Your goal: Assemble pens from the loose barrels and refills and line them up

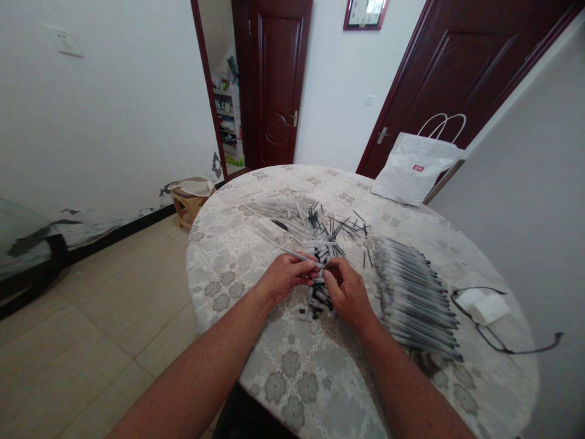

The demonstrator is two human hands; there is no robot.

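A slim pale pen (292, 252) is held over the middle of the table, slanting from far left to near right. It is gripped by the closed fingers of the left hand (287, 275); its right end is pinched by the right hand (346, 288). Beneath the hands, small black and white parts (320, 296) are heaped. Pale tubes (292, 228) and thin black rods (350, 227) are scattered beyond. To the right, many pens (415, 292) are laid side by side, with glasses (496, 346) and white tissue (489, 308) further right. The round table (274, 360) is covered by a flower-patterned cloth. A white bag (414, 167) is stood at its far right edge. At the far left, a stool (187, 204) is placed on the tiled floor (91, 323), by a stained wall (123, 116). Two dark red doors (276, 79) and a partly seen clock (365, 13) are seen beyond.
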